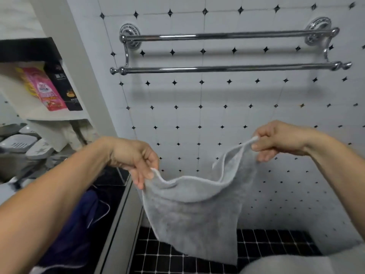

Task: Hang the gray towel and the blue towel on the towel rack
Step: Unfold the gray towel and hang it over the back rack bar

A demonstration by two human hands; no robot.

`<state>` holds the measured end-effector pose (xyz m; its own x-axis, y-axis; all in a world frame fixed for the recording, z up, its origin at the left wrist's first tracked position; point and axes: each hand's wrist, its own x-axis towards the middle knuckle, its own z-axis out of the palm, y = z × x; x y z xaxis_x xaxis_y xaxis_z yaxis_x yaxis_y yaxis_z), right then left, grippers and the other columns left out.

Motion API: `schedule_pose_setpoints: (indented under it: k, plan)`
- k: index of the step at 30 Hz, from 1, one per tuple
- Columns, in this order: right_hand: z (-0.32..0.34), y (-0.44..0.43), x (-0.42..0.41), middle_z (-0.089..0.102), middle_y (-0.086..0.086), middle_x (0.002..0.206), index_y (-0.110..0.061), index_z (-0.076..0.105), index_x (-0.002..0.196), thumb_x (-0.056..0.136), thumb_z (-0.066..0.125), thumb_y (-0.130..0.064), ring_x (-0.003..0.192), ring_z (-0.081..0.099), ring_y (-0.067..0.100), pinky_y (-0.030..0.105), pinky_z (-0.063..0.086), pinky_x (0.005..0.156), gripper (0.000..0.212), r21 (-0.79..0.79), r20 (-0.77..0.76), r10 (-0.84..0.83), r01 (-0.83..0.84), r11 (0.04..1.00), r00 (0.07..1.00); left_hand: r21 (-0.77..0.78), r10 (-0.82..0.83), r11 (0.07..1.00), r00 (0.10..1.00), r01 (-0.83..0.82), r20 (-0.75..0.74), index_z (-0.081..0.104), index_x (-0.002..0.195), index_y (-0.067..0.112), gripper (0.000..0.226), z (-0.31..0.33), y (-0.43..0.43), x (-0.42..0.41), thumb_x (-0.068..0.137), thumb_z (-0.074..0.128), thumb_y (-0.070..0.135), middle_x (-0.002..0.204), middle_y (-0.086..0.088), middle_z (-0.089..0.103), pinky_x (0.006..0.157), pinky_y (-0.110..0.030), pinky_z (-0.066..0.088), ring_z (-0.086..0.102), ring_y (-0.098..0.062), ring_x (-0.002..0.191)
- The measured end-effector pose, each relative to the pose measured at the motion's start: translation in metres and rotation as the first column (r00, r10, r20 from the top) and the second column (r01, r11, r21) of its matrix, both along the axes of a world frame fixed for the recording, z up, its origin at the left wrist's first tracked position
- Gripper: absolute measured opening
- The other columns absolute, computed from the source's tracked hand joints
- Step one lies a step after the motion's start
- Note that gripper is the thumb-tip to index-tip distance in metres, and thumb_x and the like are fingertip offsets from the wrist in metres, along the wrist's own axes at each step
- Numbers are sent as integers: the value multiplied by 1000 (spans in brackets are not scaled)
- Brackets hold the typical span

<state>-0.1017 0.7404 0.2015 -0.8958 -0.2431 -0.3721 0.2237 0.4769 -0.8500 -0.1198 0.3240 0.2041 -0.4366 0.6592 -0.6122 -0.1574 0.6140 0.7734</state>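
The gray towel (pixel 194 210) hangs in the air between the two hands, pinched at its upper corners. Its white-piped top edge sags in a loose curve from one grip to the other, and the rest of the cloth drops freely toward the dark tiled floor (pixel 262 244), its lower edge clear of the wall.

The left hand (pixel 136 161) is closed on the near left corner, thumb and fingers pinching the hem. The right hand (pixel 280 139) is closed on the far right corner, held higher than the left, with a small fold of hem showing between finger and thumb.

Above both grips, well apart from them, the towel rack (pixel 227 52) is fixed to the white wall (pixel 197 115) with black diamond dots. It has two chrome bars, an upper one close to the wall and a lower one standing further out; both bars are bare along their whole length. The space between the hands and the lower bar is open wall.

Below and to the left of the left grip, the blue towel (pixel 79 230) lies crumpled on a dark surface, its pale edge trim showing. Further left, a white shelf (pixel 59 115) holds a pink packet (pixel 47 91) and a black packet (pixel 63 84).
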Motion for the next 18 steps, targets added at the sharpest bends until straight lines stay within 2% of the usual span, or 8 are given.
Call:
schedule_pose_setpoints:
  k: [2,5,7,10,12,14,15,18]
  plan:
    - [0,0,11,69,19,70,-1,69,86,74,78,-2,62,72,26,28,59,56,14,-66,140,201,-193,979,969,223,262,943,965,-249,-30,68,82,1,11,-6,-1,-6,79,65,-9,77,-18,73,65,-28,61,74,-26,70]
    - [-4,0,4,68,19,66,2,63,90,76,74,-4,58,72,22,23,58,52,18,-153,-66,-140,129,980,988,530,792,564,596,-633,-131,62,81,-2,12,-16,-4,-19,84,57,-13,72,-19,70,69,-29,61,73,-27,68]
    - [-4,1,-1,64,23,69,3,55,100,82,68,1,53,71,19,21,58,50,22,-252,-229,-446,390,886,866,475,795,598,553,-646,-249,60,84,-3,10,-20,-7,-22,86,57,-11,78,-24,66,70,-28,61,73,-26,65]
    - [-5,2,13,64,24,75,1,64,90,77,71,-1,52,70,22,25,57,49,15,-128,-113,-163,149,981,980,436,689,715,657,-547,-307,60,84,-2,10,-15,-8,-15,86,57,-11,79,-25,66,69,-26,60,74,-25,67]
    - [-2,6,26,65,17,64,-7,70,80,68,77,-1,47,66,22,25,55,46,15,-224,50,78,-65,972,996,692,842,456,523,-559,-131,59,82,2,18,-3,-9,-16,90,49,-11,70,-14,70,70,-26,60,73,-21,67]
    - [2,8,22,65,15,62,-8,70,86,65,80,-5,47,66,19,24,56,48,23,-338,-13,12,-16,941,1000,775,859,275,507,-570,67,57,81,5,22,0,-13,-18,92,45,-10,72,-8,70,71,-26,59,72,-18,73]
    - [1,8,16,66,16,63,-3,68,93,66,80,-7,50,67,17,23,57,50,30,-325,-93,-147,110,939,985,743,832,340,553,-577,49,56,79,5,22,-2,-12,-16,91,46,-10,75,-12,68,70,-27,59,72,-21,74]
    - [-3,3,8,65,20,65,6,60,103,82,69,-1,54,71,17,22,58,53,24,-190,-263,-412,372,908,872,414,603,785,720,-460,-344,58,84,-1,8,-8,-7,-3,86,57,-9,74,-25,67,70,-29,61,74,-28,70]
